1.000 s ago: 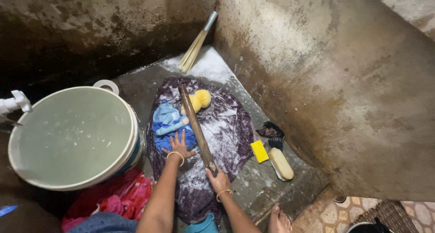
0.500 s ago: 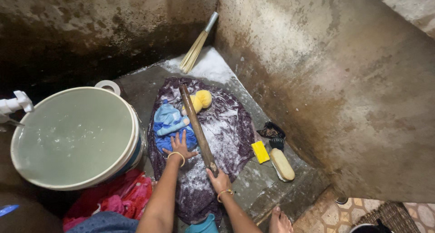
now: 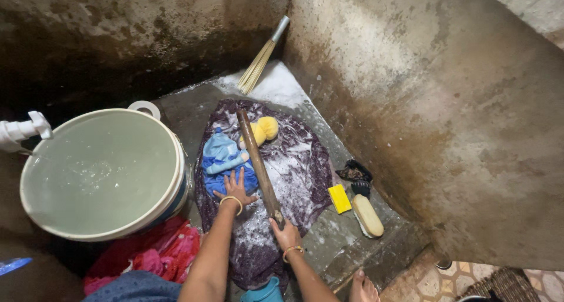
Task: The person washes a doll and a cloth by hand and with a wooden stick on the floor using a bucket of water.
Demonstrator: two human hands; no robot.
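Right hand (image 3: 286, 233) grips the lower end of the wooden bat (image 3: 259, 160), which lies across the soapy purple cloth (image 3: 299, 167) on the concrete floor. Left hand (image 3: 236, 189) rests flat, fingers spread, on the blue garment (image 3: 222, 158) beside the bucket (image 3: 100, 173)

dim, warm light falls from above right; the upper left wall (image 3: 117, 37) sinks into deep shadow; wet suds glint faintly; wide-angle bending at edges; focus fairly sharp.
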